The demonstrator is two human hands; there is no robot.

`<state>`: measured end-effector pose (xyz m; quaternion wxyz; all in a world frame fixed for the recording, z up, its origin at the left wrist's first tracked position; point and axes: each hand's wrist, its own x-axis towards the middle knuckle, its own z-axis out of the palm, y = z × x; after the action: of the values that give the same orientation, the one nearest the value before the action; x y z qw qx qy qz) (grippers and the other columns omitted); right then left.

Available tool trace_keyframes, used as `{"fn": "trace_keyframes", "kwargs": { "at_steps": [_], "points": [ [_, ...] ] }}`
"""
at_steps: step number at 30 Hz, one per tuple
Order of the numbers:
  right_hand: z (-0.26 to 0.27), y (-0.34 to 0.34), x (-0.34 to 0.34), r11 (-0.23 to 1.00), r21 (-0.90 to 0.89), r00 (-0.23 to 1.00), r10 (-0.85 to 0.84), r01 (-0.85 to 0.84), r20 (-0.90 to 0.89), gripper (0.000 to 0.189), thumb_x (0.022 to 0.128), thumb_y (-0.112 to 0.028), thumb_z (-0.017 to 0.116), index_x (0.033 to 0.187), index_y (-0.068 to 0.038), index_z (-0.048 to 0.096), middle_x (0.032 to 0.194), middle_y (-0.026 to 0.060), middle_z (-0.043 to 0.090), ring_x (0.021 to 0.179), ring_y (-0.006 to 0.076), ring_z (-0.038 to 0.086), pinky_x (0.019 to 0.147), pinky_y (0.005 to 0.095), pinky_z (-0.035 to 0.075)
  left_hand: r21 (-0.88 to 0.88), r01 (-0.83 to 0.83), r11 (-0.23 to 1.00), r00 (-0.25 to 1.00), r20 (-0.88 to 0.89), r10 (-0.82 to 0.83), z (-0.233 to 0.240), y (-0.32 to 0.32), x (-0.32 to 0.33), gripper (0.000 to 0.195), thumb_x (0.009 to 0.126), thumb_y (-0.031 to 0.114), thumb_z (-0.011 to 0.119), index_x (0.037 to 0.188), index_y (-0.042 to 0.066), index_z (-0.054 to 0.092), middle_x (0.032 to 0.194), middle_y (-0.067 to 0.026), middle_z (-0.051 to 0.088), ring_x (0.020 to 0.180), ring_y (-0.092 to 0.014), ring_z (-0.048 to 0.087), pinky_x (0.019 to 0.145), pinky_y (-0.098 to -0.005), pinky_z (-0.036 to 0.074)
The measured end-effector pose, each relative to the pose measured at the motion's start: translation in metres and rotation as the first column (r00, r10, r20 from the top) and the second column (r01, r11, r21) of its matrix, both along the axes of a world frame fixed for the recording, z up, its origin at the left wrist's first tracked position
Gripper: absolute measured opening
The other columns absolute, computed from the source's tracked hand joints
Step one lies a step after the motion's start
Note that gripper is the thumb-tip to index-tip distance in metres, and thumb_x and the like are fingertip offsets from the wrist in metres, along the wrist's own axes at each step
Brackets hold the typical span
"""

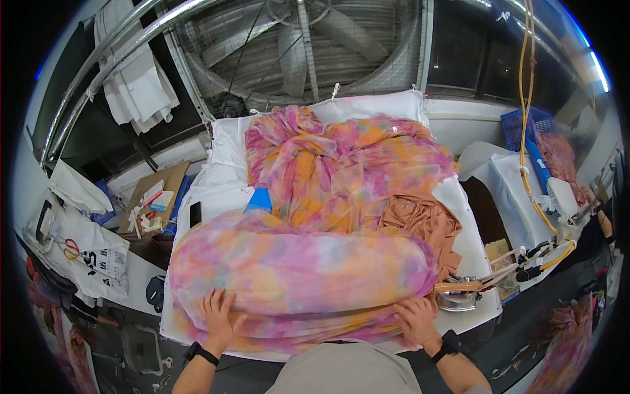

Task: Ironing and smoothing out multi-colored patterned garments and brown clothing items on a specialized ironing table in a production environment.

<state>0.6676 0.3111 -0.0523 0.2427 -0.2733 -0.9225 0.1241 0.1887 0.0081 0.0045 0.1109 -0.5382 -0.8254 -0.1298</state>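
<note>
Sheer tie-dye fabric in pink, orange and pale blue is stretched smooth over a long rounded form at the near side of a white padded table. My left hand rests on its front left, fingers spread. At the front right my right hand touches the cloth with bent fingers; whether it pinches the cloth is unclear. More of the fabric lies heaped behind. Brown satin cloth is bunched at the right. A steam iron with a wooden-looking handle stands beside the right end of the form.
A black phone and a blue flat piece lie on the white table. Yellow hoses hang at right. Red-handled scissors lie on a left side table. A large fan stands behind. Part of another person shows at far right.
</note>
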Motion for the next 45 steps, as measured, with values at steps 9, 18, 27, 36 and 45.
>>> {"fn": "trace_keyframes", "kwargs": {
  "at_steps": [9,18,27,36,45],
  "points": [
    [0.011,0.078,-0.074,0.968,0.064,0.966,-0.249,0.244,0.073,0.058,0.099,-0.041,0.067,0.148,-0.011,0.060,0.153,0.0170,0.054,0.145,0.0414,0.042,0.120,0.0622,0.031,0.010,-0.041,0.999,0.981,0.190,0.038,0.023,0.136,-0.032,0.063,0.096,0.048,0.071,0.148,0.014,0.060,0.159,-0.0131,0.053,0.150,-0.044,0.040,0.120,-0.0732,0.023],
    [0.019,0.081,0.098,0.962,-0.036,0.920,-0.249,0.272,0.304,0.079,0.086,-0.057,0.078,0.146,-0.010,0.060,0.149,0.0197,0.057,0.142,0.0425,0.048,0.117,0.0584,0.037,-0.182,-0.114,0.977,0.992,0.026,0.121,0.034,0.049,-0.021,0.091,0.087,0.061,0.076,0.162,0.018,0.047,0.171,-0.0154,0.037,0.158,-0.050,0.023,0.123,-0.0769,0.013],
    [0.034,0.133,0.113,0.834,-0.023,0.554,-0.346,0.552,0.757,0.075,0.081,-0.066,0.079,0.134,-0.012,0.072,0.109,0.0206,0.079,0.105,0.0393,0.076,0.090,0.0498,0.060,-0.016,0.106,0.994,0.981,0.162,-0.102,0.016,0.139,0.014,0.070,0.093,0.054,0.074,0.150,0.016,0.059,0.161,-0.0147,0.050,0.155,-0.044,0.034,0.123,-0.0716,0.020],
    [0.144,0.126,-0.018,0.806,-0.139,0.749,-0.450,0.575,0.487,0.062,0.078,-0.065,0.084,0.110,-0.012,0.081,0.100,0.0178,0.079,0.099,0.0384,0.076,0.086,0.0487,0.059,-0.061,0.127,0.990,0.992,-0.006,-0.128,0.022,0.127,0.005,0.080,0.091,0.069,0.069,0.153,0.021,0.059,0.161,-0.0106,0.050,0.154,-0.041,0.036,0.121,-0.0758,0.019],
    [0.163,0.033,-0.305,0.997,-0.074,0.878,0.005,0.035,0.479,0.040,0.085,-0.055,0.076,0.096,-0.016,0.080,0.088,0.0158,0.079,0.085,0.0377,0.077,0.075,0.0511,0.061,-0.038,0.085,0.996,0.995,0.051,-0.083,0.024,0.086,-0.063,0.084,0.087,0.072,0.071,0.154,0.022,0.059,0.163,-0.0090,0.049,0.155,-0.038,0.036,0.124,-0.0695,0.021]
  ]
}}
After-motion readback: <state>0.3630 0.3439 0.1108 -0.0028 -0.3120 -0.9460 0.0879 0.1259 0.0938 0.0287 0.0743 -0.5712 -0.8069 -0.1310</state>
